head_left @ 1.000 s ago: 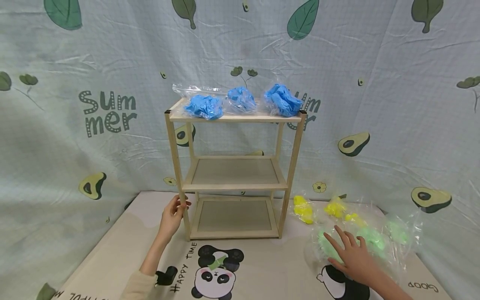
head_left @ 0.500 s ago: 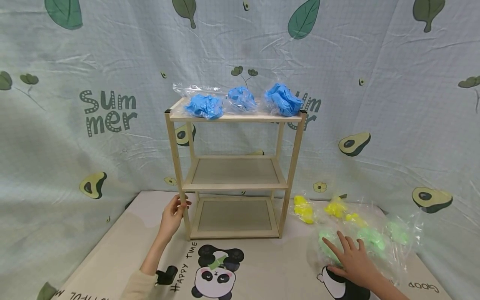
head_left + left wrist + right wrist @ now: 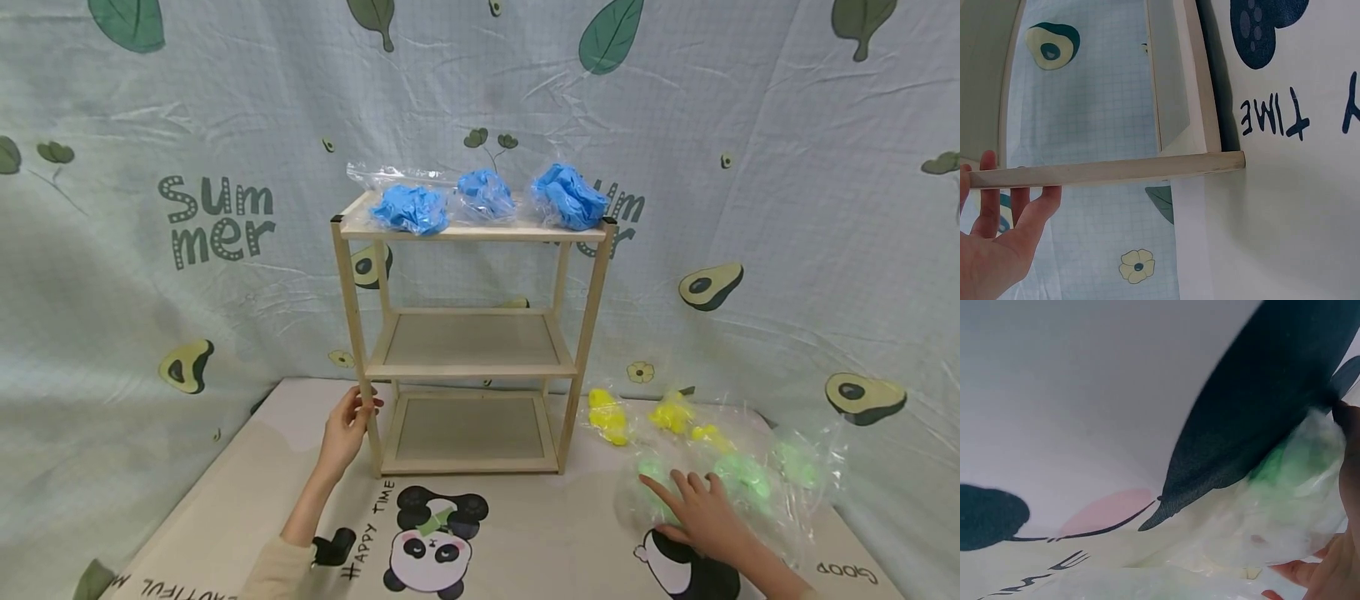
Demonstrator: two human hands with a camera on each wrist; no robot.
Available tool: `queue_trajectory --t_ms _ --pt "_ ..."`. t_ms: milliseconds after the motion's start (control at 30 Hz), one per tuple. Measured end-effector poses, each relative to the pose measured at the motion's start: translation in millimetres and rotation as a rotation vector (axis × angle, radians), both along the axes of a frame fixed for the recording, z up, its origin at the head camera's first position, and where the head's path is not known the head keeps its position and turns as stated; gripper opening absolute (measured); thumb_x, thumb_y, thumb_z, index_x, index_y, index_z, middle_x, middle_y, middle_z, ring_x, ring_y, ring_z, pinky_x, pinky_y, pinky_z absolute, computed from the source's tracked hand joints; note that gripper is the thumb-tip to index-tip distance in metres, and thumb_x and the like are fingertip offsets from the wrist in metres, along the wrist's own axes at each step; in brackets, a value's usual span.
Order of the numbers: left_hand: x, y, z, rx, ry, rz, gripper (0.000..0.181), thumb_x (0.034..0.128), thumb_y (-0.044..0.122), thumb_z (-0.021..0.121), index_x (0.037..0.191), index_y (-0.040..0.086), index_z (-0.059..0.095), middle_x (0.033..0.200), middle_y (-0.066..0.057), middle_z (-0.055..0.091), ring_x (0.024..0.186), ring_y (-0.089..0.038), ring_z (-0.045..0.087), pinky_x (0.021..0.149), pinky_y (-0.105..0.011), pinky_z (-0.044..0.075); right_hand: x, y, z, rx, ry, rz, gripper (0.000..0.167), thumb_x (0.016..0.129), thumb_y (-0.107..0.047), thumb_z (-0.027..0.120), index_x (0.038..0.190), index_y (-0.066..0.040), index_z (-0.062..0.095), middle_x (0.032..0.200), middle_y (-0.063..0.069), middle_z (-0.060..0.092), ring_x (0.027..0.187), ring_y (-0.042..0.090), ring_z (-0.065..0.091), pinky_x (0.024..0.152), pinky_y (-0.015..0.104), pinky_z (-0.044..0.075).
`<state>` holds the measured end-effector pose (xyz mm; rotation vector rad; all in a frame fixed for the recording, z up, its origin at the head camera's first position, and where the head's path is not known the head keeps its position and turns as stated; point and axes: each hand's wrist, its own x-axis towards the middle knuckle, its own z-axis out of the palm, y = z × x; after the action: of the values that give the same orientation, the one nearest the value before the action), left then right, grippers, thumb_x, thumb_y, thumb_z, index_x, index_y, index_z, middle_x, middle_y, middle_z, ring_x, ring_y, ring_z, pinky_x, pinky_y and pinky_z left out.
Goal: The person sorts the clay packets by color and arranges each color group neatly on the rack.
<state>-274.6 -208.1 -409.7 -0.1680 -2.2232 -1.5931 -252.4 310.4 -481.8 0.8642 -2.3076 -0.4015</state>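
My left hand [image 3: 345,429] holds the front left leg [image 3: 1116,172] of a three-tier wooden shelf [image 3: 471,371], its fingers passing around the post in the left wrist view. On the right, my right hand [image 3: 705,517] is over a clear plastic bag [image 3: 651,471] with pale green contents, its fingers spread and slightly bent. In the right wrist view the bag [image 3: 1291,469] lies between thumb and fingers; a firm pinch does not show. Three clear bags with crumpled blue contents, such as the right one [image 3: 570,200], lie on the top tier.
Bags with yellow contents [image 3: 607,417] lie right of the shelf's base. More bags with green contents [image 3: 746,479] overlap just beyond my right hand. A printed cloth [image 3: 787,250] hangs behind the table [image 3: 555,533].
My right hand has drawn slightly down and left over the near green bag, and its fingers have bent more. The left hand keeps its hold on the shelf leg. The view has tilted slightly.
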Motion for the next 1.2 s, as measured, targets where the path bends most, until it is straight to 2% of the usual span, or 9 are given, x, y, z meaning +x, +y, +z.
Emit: queue_trajectory --t_ms 233,433,700,800,1000,1200 --pt "-1.2 -0.5 0.1 -0.007 0.003 0.003 0.023 0.0926 0.016 0.044 0.110 0.003 0.050 0.101 -0.023 0.058 0.082 0.000 0.053 0.075 -0.034 0.049 0.3 -4.8 6.3 0.024 -0.074 0.009 0.062 0.067 -0.057 0.065 0.120 -0.027 0.052 0.076 -0.003 0.044 0.063 0.010 0.033 0.061 0.032 0.027" --pt "-1.7 -0.4 -0.6 -0.006 0.001 0.006 0.022 0.0928 0.015 0.044 0.110 0.003 0.050 0.102 -0.023 0.058 0.078 0.007 0.050 0.075 -0.032 0.049 4.8 -8.2 11.4 0.020 -0.184 0.021 0.064 0.063 -0.045 0.073 0.121 -0.026 0.053 0.077 -0.006 0.043 0.063 0.008 0.033 0.062 0.030 0.023" --pt "-1.2 -0.5 -0.3 -0.004 0.003 0.008 0.021 0.0931 0.013 0.044 0.110 0.002 0.050 0.102 -0.024 0.058 0.079 0.004 0.052 0.074 -0.030 0.049 5.8 -7.7 9.3 0.047 -0.238 -0.005 0.071 0.059 -0.041 0.076 0.124 -0.029 0.049 0.078 -0.007 0.041 0.064 0.008 0.032 0.064 0.032 0.020" --pt "-0.8 -0.2 -0.1 -0.009 -0.003 0.009 0.021 0.0931 0.014 0.044 0.110 0.003 0.050 0.102 -0.024 0.058 0.078 0.006 0.050 0.074 -0.030 0.049 8.4 -8.5 10.0 0.037 -0.220 0.009 0.072 0.057 -0.041 0.076 0.123 -0.029 0.050 0.079 -0.007 0.041 0.065 0.008 0.032 0.064 0.032 0.020" --pt "-0.5 0.0 -0.9 -0.003 -0.009 0.013 0.022 0.0929 0.016 0.044 0.110 0.003 0.050 0.104 -0.025 0.057 0.079 0.007 0.050 0.074 -0.030 0.049 13.1 -11.1 11.9 0.014 -0.098 0.085 0.075 0.050 -0.043 0.079 0.119 -0.027 0.053 0.080 -0.006 0.041 0.065 0.007 0.027 0.065 0.030 0.017" --pt "-0.9 0.2 -0.8 -0.001 -0.009 0.015 0.023 0.0930 0.016 0.044 0.110 0.002 0.050 0.103 -0.025 0.058 0.078 0.007 0.050 0.074 -0.029 0.049 16.2 -15.4 15.6 -0.014 -0.103 0.079 0.081 0.048 -0.041 0.080 0.122 -0.030 0.050 0.083 -0.006 0.040 0.068 0.007 0.029 0.066 0.030 0.017"
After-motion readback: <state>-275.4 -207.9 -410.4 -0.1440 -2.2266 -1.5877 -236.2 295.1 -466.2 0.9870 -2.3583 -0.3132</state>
